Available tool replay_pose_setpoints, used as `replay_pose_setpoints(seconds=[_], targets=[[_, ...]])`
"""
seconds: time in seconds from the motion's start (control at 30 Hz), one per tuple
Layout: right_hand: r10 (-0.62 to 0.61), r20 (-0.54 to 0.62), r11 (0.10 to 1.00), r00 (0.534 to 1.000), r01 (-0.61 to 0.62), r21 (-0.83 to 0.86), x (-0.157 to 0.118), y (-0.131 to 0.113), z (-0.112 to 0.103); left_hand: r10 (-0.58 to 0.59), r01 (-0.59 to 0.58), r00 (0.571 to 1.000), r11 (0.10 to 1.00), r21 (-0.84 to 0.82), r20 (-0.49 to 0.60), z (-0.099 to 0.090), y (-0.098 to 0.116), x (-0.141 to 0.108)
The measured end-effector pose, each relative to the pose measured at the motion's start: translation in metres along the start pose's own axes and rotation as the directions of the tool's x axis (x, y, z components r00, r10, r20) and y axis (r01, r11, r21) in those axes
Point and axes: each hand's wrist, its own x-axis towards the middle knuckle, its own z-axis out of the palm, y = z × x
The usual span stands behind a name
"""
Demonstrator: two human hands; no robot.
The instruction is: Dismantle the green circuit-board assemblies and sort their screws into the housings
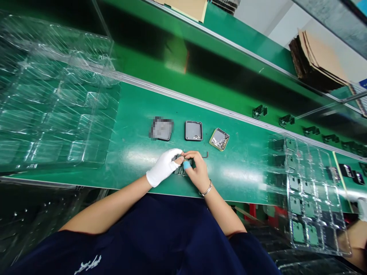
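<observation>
A small dark green part [180,170] with slots or ribs is at the front of the bench, partly covered by my fingers. My left hand [164,166], in a white glove with bare fingertips, is closed on its upper edge. Above the same part, my right hand [197,170] has thumb and fingers pinched together; whatever they hold is hidden. Blue tape or a finger cot wraps the right thumb, and a bracelet circles the wrist. An L-shaped hex key [207,154] shows just beyond the right knuckles; whether it touches the hand I cannot tell.
Beyond my hands are a pixelated tray [162,130], a black square tray [194,130] with small pieces, and a yellowish tray [219,139] of metal pieces. Clear plastic trays [57,114] stand left. A blister tray [304,194] holds green parts at right, near another person's arm [355,240].
</observation>
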Motion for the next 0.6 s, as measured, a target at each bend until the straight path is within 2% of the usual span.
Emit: replay_pose_setpoints(seconds=[0.07,0.13,0.27,0.33,0.4,0.47,0.5,0.6], targets=[[0.103,-0.01,0.981,0.995,-0.1,0.168,-0.001,0.003,0.003,-0.02,0.02,0.999,1.0,0.007,-0.031,0.004,0.001,-0.001],[0.167,-0.016,0.953,0.986,-0.157,0.259,-0.003,0.005,0.007,-0.016,0.019,0.998,0.999,0.045,-0.062,0.007,0.002,-0.001],[0.148,-0.039,0.957,0.988,-0.133,0.257,-0.003,0.007,0.013,0.1,-0.05,0.984,0.949,0.31,-0.147,0.01,0.003,-0.001],[0.148,-0.04,0.958,0.988,-0.133,0.255,-0.003,0.01,0.013,0.158,-0.087,0.974,0.922,0.378,-0.161,0.009,0.003,-0.001],[0.174,-0.095,0.949,0.98,-0.141,0.282,-0.005,0.014,0.009,0.162,-0.106,0.97,0.952,0.287,-0.182,0.003,0.003,-0.002],[0.159,-0.161,0.954,0.974,-0.11,0.28,-0.013,0.016,0.005,0.101,-0.081,0.967,0.992,0.093,-0.234,-0.006,0.003,-0.004],[0.117,-0.153,0.968,0.981,-0.078,0.237,-0.019,0.015,0.002,0.051,-0.055,0.964,0.998,-0.009,-0.263,-0.012,0.003,-0.005],[-0.056,0.047,0.998,0.997,0.057,-0.016,-0.036,0.01,-0.004,-0.06,-0.004,0.944,0.981,-0.192,-0.325,-0.03,0.001,-0.007]])
